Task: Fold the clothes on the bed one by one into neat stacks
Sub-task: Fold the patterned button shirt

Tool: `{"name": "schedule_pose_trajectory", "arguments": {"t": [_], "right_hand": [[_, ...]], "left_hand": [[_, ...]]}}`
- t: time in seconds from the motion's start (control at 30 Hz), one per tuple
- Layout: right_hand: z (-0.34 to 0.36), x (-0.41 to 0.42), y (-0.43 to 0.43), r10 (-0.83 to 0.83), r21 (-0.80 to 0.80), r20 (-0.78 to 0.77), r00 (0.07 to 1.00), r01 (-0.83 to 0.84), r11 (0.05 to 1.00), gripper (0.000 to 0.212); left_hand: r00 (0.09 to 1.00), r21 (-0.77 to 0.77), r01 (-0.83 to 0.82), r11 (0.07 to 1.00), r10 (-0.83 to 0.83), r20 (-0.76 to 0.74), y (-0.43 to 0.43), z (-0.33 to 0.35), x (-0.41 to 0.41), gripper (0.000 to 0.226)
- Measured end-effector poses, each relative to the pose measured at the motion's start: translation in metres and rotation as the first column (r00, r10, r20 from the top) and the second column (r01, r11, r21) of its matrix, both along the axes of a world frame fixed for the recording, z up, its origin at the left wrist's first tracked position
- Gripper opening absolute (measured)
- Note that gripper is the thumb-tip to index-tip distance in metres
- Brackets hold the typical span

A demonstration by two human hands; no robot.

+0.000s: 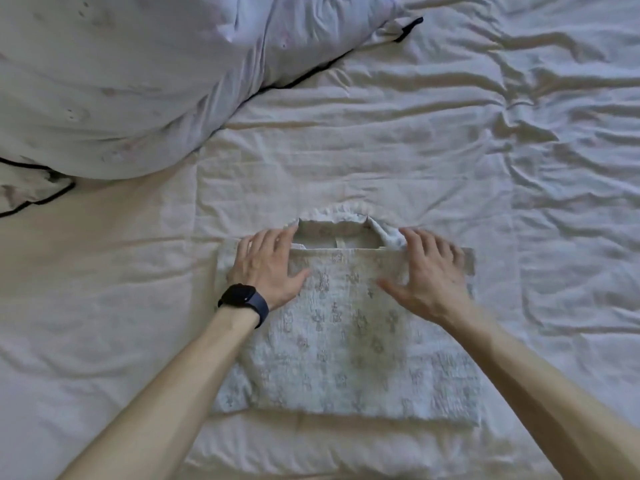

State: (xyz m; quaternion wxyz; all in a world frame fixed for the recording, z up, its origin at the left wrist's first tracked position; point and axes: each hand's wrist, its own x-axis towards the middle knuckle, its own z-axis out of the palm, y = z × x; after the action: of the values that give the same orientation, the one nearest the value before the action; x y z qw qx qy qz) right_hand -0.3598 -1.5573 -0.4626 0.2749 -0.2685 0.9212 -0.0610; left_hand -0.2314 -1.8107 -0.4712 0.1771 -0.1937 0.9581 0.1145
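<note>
Head view, looking down onto a bed (450, 140) with a wrinkled pale sheet. Up at the left, a bunched duvet (121, 81) edged in dark piping, well apart from the work.

Near the middle of the bed, close to the person: a folded garment (346, 358). Pale, crinkled weave, printed all over with small grey motifs. Folded into a rough rectangle, with the lower part brought up and ending just short of the neckline (332, 228), which shows a frilled edge beyond the fold. Not quite square: a little of the under layer sticks out at the far right, and the near left corner bulges.

Left hand (268, 263), dark watch (244, 299) at the wrist, laid flat on the far left corner of the fold. Right hand (429, 275) flat on the far right corner. Well apart from each other, fingers straight and spread, gripping nothing, only pressing down on the cloth.

Judged to be the smoothing of the last fold on this piece, so nearly done with it. Next, probably: square up the stray edges, then slide both hands under the bundle and lift it whole. Calls for even support from both sides, so as not to let the loose, soft layers slip apart.
</note>
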Motion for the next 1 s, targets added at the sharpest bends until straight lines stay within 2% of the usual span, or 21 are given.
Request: {"name": "schedule_pose_trajectory", "arguments": {"t": [0.1, 0.23, 0.33, 0.43, 0.47, 0.5, 0.57, 0.6, 0.67, 0.77, 0.8, 0.83, 0.9, 0.97, 1.0], "right_hand": [[-0.004, -0.005, -0.014, 0.053, 0.094, -0.027, 0.998, -0.05, 0.994, 0.078], [-0.008, 0.007, -0.008, 0.037, 0.012, -0.178, 0.983, -0.036, 0.999, 0.039], [-0.003, 0.021, 0.0, 0.094, 0.023, -0.087, 0.992, -0.092, 0.996, 0.04], [0.005, 0.031, -0.002, 0.14, 0.064, 0.016, 0.99, -0.141, 0.988, 0.056], [0.006, 0.032, -0.004, 0.131, 0.058, 0.036, 0.991, -0.133, 0.989, 0.056], [0.007, 0.032, -0.006, 0.099, 0.034, 0.068, 0.993, -0.101, 0.994, 0.054], [0.008, 0.03, -0.01, 0.028, -0.061, 0.159, 0.987, -0.018, 0.998, 0.044], [0.008, 0.029, -0.012, 0.028, -0.118, 0.205, 0.978, -0.004, 0.993, 0.04], [0.011, 0.029, -0.014, 0.088, -0.236, 0.255, 0.963, -0.026, 0.971, 0.038], [0.014, 0.032, -0.013, 0.114, -0.297, 0.235, 0.965, -0.041, 0.954, 0.033], [0.012, 0.033, -0.011, 0.106, -0.283, 0.211, 0.972, -0.043, 0.958, 0.028], [0.011, 0.033, -0.01, 0.104, -0.263, 0.193, 0.976, -0.051, 0.964, 0.023], [0.011, 0.031, -0.014, 0.098, -0.213, 0.262, 0.96, -0.042, 0.976, 0.025], [0.011, 0.028, -0.026, 0.066, -0.122, 0.344, 0.937, -0.025, 0.992, 0.046], [0.01, 0.026, -0.032, 0.048, -0.057, 0.351, 0.935, -0.029, 0.998, 0.054]], "left_hand": [[0.986, -0.115, 0.03, 0.993, -0.01, 0.165, -0.001, 0.001, -0.021, 0.073], [0.961, -0.268, 0.197, 0.943, -0.132, 0.243, 0.007, 0.012, -0.023, 0.057], [0.912, -0.142, 0.264, 0.954, -0.199, 0.358, 0.01, 0.019, -0.015, 0.026], [0.891, 0.01, 0.344, 0.939, -0.33, 0.31, 0.009, 0.019, -0.006, 0.017], [0.902, 0.075, 0.319, 0.945, -0.327, 0.283, 0.007, 0.019, -0.005, 0.019], [0.918, 0.156, 0.227, 0.961, -0.265, 0.294, 0.005, 0.018, -0.005, 0.021], [0.909, 0.285, -0.046, 0.957, -0.078, 0.409, 0.003, 0.017, -0.009, 0.035], [0.896, 0.319, -0.132, 0.939, -0.025, 0.444, 0.003, 0.016, -0.011, 0.043], [0.908, 0.374, -0.192, 0.907, 0.019, 0.419, 0.004, 0.015, -0.013, 0.046], [0.972, 0.519, -0.228, 0.824, 0.164, 0.167, 0.005, 0.021, -0.012, 0.015], [0.981, 0.51, -0.193, 0.838, 0.157, 0.113, 0.004, 0.021, -0.013, 0.022], [0.986, 0.494, -0.16, 0.855, 0.115, 0.121, 0.003, 0.02, -0.013, 0.026], [0.953, 0.47, -0.157, 0.869, 0.009, 0.303, 0.002, 0.018, -0.017, 0.029], [0.887, 0.429, -0.161, 0.889, -0.06, 0.458, 0.001, 0.012, -0.023, 0.047], [0.88, 0.427, -0.177, 0.887, -0.052, 0.473, 0.0, 0.011, -0.027, 0.053]]}}
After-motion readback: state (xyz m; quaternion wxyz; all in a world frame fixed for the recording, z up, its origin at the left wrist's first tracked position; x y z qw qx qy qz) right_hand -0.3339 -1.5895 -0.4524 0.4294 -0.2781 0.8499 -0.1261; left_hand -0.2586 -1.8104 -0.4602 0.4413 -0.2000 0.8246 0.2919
